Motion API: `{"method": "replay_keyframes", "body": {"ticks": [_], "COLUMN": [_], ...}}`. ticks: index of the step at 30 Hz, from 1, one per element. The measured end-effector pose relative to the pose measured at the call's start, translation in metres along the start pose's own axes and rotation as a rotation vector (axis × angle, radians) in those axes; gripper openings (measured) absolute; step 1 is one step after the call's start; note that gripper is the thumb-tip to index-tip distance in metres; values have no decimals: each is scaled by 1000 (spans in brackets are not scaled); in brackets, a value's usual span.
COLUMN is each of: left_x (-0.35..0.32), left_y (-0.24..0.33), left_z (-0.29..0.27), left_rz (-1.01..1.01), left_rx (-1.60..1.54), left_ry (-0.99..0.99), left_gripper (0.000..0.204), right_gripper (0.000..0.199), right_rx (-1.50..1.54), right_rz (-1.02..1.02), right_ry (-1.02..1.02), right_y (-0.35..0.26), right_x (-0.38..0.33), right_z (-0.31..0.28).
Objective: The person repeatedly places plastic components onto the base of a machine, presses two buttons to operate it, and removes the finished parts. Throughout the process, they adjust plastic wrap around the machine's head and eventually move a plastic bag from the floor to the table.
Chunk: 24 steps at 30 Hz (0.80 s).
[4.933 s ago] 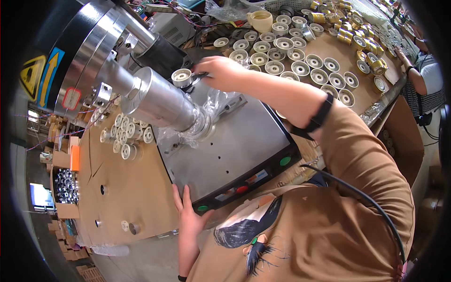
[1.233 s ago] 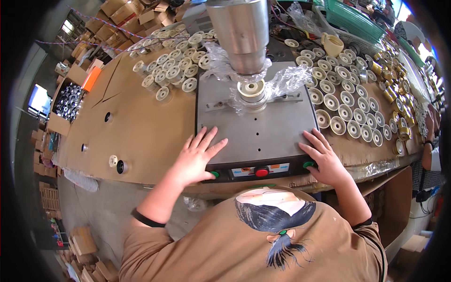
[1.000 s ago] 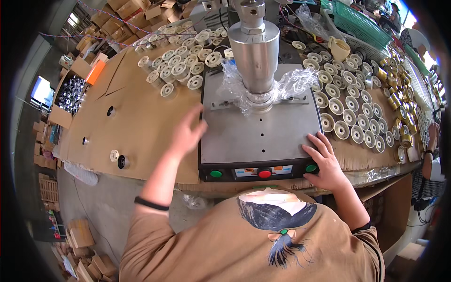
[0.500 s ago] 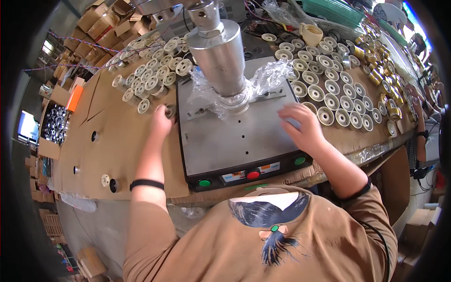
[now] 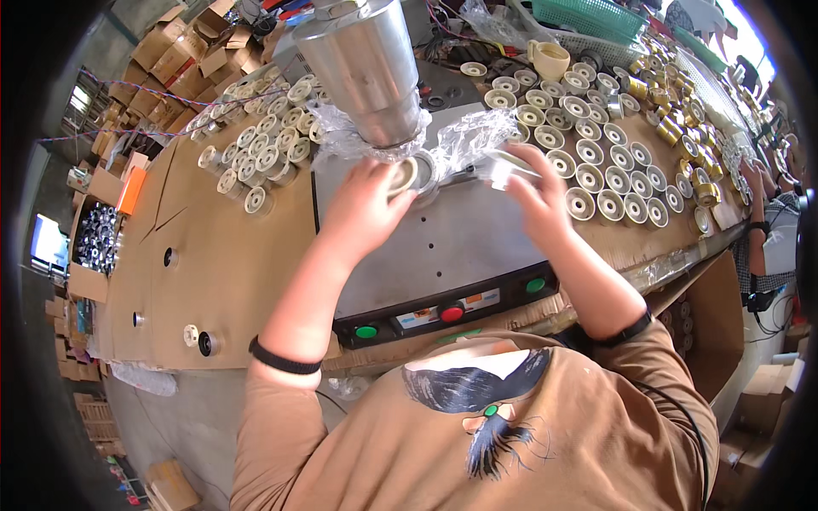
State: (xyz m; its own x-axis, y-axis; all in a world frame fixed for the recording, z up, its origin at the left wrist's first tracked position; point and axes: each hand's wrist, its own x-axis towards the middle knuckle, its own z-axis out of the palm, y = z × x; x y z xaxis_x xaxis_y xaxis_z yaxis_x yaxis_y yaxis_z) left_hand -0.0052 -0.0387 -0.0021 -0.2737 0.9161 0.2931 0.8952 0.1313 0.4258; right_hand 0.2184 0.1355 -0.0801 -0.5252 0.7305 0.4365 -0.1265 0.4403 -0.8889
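My left hand [image 5: 358, 209] is closed round a cream round cap [image 5: 403, 176], tilted beside the metal ring seat [image 5: 427, 173] on the press. Over the plate's right side, my right hand [image 5: 545, 200] pinches a pale round part [image 5: 509, 164], smeared by motion, so its exact kind is unclear. Directly above the seat hangs the silver press head [image 5: 362, 77]. Crumpled clear plastic film [image 5: 477, 134] is bunched on both sides of it. The grey press plate [image 5: 383, 268] lies under both hands.
The press front carries two green buttons [image 5: 365, 332] and a red button [image 5: 452, 312]. Cream-topped round parts [image 5: 589, 177] stand in rows at right, with more [image 5: 256, 157] at left. Gold-coloured parts [image 5: 673, 128] are heaped far right. A co-worker's arm [image 5: 757, 213] shows at the right edge.
My left hand has moved right, from the plate's left edge to the ring seat, bringing the cream cap. My right hand has risen slightly and now holds a pale part.
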Motion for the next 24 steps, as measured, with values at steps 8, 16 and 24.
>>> {"method": "replay_keyframes", "body": {"ticks": [8,16,24], "left_x": [5,-157,-115], "left_y": [-1,-18,-164], "left_z": [3,-23,-19], "left_rz": [84,-197,-442], "left_rx": [354,337,-33], "left_ry": [-195,-465,45], "left_gripper": [84,111,88], "right_gripper": [49,77,78], "right_rx": [-972,-506,-446], "right_rz": [-272,-225,-136], "right_ry": [-229,-530,-484], "right_y": [23,-6,-6], "right_x": [-93,-95,-102], "right_z": [-127,-79,-75]}}
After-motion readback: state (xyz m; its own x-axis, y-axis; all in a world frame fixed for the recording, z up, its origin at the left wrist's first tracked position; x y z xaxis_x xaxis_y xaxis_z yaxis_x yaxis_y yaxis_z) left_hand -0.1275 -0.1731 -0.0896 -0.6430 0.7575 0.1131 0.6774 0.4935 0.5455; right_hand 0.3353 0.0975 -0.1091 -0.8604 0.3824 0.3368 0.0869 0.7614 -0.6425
